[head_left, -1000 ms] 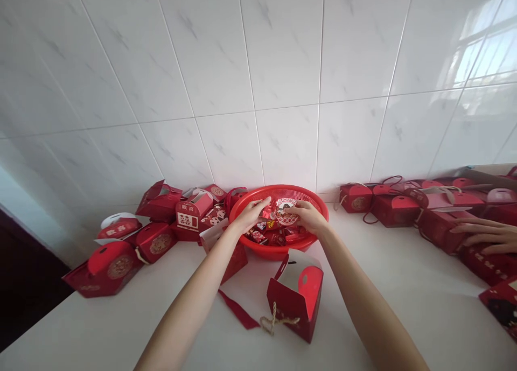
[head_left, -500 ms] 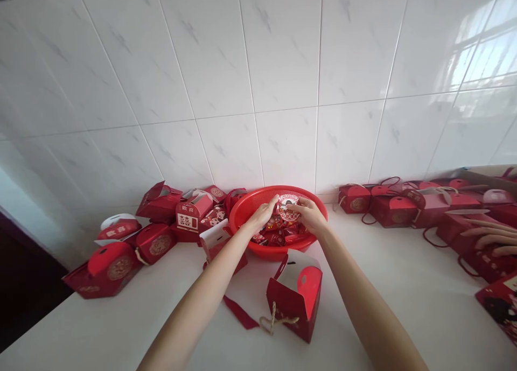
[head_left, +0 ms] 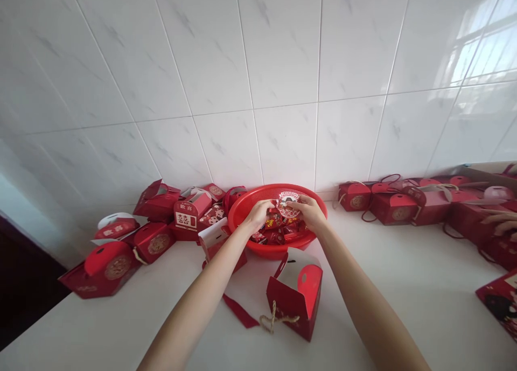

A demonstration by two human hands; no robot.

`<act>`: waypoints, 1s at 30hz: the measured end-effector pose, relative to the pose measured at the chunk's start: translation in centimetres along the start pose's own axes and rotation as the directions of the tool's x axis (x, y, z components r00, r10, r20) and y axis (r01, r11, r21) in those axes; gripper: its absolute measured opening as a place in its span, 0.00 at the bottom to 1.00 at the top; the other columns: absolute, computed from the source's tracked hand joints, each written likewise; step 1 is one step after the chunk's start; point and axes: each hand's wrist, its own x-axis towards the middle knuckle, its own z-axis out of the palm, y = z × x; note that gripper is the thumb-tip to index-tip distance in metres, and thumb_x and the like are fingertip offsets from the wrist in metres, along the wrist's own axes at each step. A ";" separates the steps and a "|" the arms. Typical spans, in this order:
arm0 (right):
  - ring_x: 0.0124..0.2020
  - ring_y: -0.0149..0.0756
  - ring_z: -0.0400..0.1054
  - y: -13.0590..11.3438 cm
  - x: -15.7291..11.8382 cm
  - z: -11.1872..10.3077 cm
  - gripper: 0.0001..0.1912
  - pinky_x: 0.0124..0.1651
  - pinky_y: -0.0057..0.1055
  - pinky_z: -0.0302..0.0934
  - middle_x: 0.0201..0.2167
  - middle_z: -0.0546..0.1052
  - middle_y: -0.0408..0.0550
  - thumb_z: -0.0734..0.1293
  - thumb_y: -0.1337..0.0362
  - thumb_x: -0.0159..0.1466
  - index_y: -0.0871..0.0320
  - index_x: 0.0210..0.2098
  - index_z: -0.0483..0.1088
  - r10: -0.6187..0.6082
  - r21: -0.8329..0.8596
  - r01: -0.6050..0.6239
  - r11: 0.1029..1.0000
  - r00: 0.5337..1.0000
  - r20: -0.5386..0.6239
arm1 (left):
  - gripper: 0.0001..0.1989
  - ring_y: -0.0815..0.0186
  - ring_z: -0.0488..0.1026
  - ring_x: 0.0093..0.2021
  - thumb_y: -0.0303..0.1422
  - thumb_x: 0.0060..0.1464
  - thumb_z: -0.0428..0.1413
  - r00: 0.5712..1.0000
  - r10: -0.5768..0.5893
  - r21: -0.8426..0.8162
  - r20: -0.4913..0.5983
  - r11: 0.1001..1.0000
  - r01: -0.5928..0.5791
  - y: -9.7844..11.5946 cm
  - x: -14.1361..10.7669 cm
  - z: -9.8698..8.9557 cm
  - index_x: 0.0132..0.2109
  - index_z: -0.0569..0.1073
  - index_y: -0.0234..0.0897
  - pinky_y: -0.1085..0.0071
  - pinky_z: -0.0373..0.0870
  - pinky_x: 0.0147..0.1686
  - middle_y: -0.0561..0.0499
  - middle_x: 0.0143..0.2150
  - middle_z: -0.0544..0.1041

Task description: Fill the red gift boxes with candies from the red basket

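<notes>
Both my hands are over a red plastic basket (head_left: 238,204) by the wall, which holds several shiny red wrapped candies (head_left: 275,235). In my right hand (head_left: 311,212) is a white-and-red printed packet (head_left: 288,205) with a scalloped border, pinched at its right edge. Left of it, my left hand (head_left: 258,216) is closed with thumb and fingertips together. Red wrapping shows at those fingertips, but what they grip is unclear. An open red gift box (head_left: 293,301) with a twisted cord stands on the counter in front of the basket, between my forearms.
Red gift boxes (head_left: 157,242) crowd the left side, one open box (head_left: 216,239) touching the basket. More boxes (head_left: 396,207) line the wall at right. Another person's hand (head_left: 503,220) is at the right edge. A red strip (head_left: 240,310) lies on the counter (head_left: 194,328).
My left hand has drawn slightly left, away from the printed packet, which stays in my right hand. At the right edge, the other person's hand has moved farther right and up.
</notes>
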 end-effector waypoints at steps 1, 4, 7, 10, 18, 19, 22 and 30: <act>0.24 0.32 0.69 0.0 0.0 0.0 0.18 0.27 0.28 0.63 0.20 0.74 0.40 0.78 0.60 0.39 0.57 0.21 0.66 0.007 -0.003 -0.007 1.000 1.000 -0.005 | 0.04 0.61 0.76 0.40 0.30 0.49 0.56 1.000 0.003 0.005 -0.012 1.000 -0.003 -0.2 0.1 -0.1 0.30 0.74 0.36 0.70 0.71 0.38 0.49 0.35 0.80; 0.27 0.34 0.71 0.1 0.1 -0.1 0.16 0.29 0.29 0.66 0.23 0.75 0.41 0.78 0.61 0.40 0.57 0.23 0.68 0.025 0.017 -0.025 1.000 1.000 -0.011 | 0.10 0.58 0.74 0.52 0.29 0.51 0.58 0.999 0.015 0.024 -0.042 1.000 -0.014 -0.6 0.2 -0.3 0.41 0.79 0.35 0.68 0.70 0.48 0.46 0.49 0.81; 0.30 0.36 0.73 0.2 0.3 -0.2 0.16 0.31 0.31 0.68 0.26 0.77 0.42 0.78 0.61 0.40 0.57 0.26 0.70 0.032 0.043 -0.033 0.999 0.999 0.004 | 0.14 0.57 0.68 0.62 0.30 0.55 0.59 0.999 0.032 0.045 -0.042 0.999 -0.030 -0.8 0.2 -0.5 0.49 0.79 0.35 0.67 0.66 0.57 0.43 0.60 0.75; 0.32 0.38 0.74 0.3 0.4 -0.3 0.17 0.32 0.31 0.69 0.27 0.78 0.43 0.78 0.62 0.40 0.57 0.27 0.71 0.046 0.049 -0.047 0.998 0.998 0.037 | 0.16 0.56 0.67 0.64 0.32 0.57 0.59 0.999 0.051 0.050 -0.019 0.997 -0.050 -0.9 0.2 -0.6 0.52 0.78 0.36 0.66 0.65 0.59 0.44 0.64 0.72; 0.29 0.36 0.74 0.0 0.0 0.0 0.15 0.31 0.29 0.68 0.26 0.79 0.45 0.79 0.65 0.41 0.59 0.27 0.74 0.070 0.057 -0.079 0.995 0.988 0.136 | 0.17 0.58 0.74 0.56 0.28 0.58 0.59 0.997 -0.012 -0.040 0.077 0.999 0.015 -0.7 0.0 -0.5 0.55 0.77 0.37 0.65 0.72 0.54 0.45 0.58 0.77; 0.28 0.36 0.74 -0.1 -0.1 0.1 0.15 0.31 0.29 0.68 0.26 0.79 0.45 0.79 0.66 0.41 0.59 0.27 0.74 0.072 0.052 -0.080 0.995 0.986 0.148 | 0.19 0.59 0.76 0.53 0.28 0.58 0.58 0.995 -0.040 -0.068 0.096 0.997 0.047 -0.7 0.0 -0.5 0.56 0.76 0.38 0.65 0.73 0.51 0.45 0.56 0.78; 0.27 0.35 0.73 -0.4 -0.4 0.3 0.16 0.30 0.30 0.67 0.22 0.76 0.42 0.79 0.66 0.40 0.58 0.26 0.73 0.074 0.037 -0.081 0.996 0.984 0.159 | 0.21 0.62 0.78 0.44 0.26 0.59 0.56 0.988 -0.099 -0.111 0.121 0.987 0.112 -0.6 -0.2 -0.5 0.59 0.74 0.39 0.67 0.76 0.44 0.45 0.52 0.80; 0.25 0.33 0.70 -0.1 0.1 0.0 0.17 0.29 0.29 0.64 0.20 0.75 0.41 0.78 0.63 0.38 0.57 0.21 0.67 -0.032 0.073 0.035 0.997 0.999 -0.037 | 0.16 0.64 0.78 0.34 0.38 0.61 0.50 0.978 -0.181 0.406 0.107 0.905 0.124 -0.9 0.5 -1.2 0.49 0.76 0.37 0.71 0.73 0.34 0.48 0.35 0.80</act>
